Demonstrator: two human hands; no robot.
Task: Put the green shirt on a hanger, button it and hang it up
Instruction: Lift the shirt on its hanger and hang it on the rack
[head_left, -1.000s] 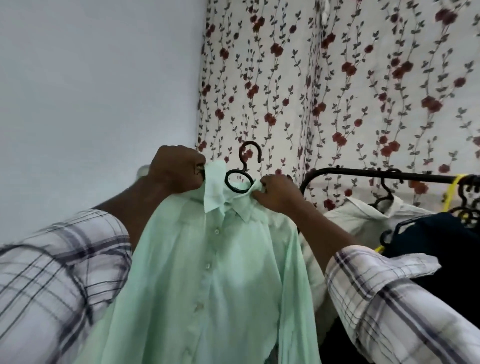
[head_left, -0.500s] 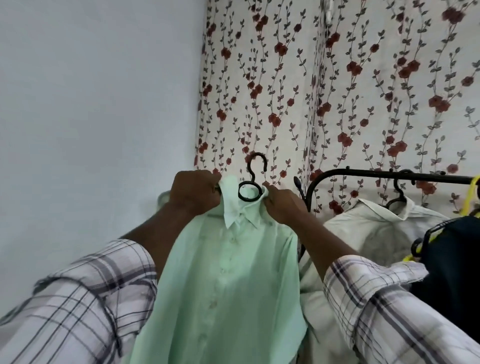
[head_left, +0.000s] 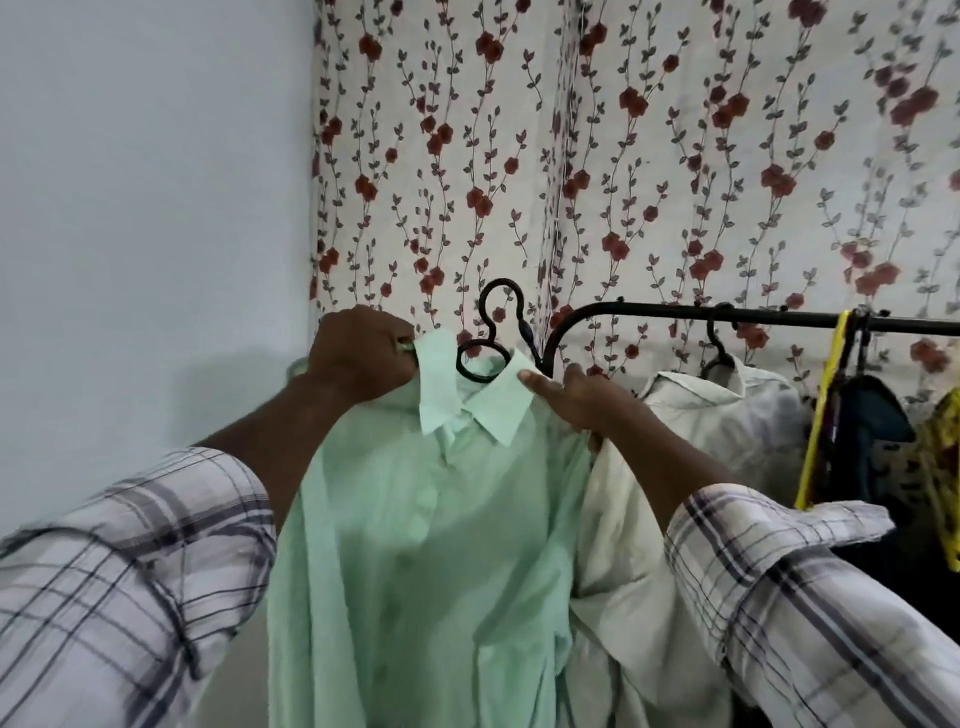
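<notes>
The green shirt (head_left: 431, 545) hangs buttoned on a black hanger (head_left: 484, 338), held up in the air just left of the black rail's (head_left: 649, 310) end, with its hook free of the rail. The left hand (head_left: 363, 358) grips the shirt's left collar and shoulder. The right hand (head_left: 587, 400) clasps the right shoulder. A white shirt (head_left: 727, 415) hangs on the rail beside it, with a floral curtain (head_left: 623, 156) behind.
</notes>
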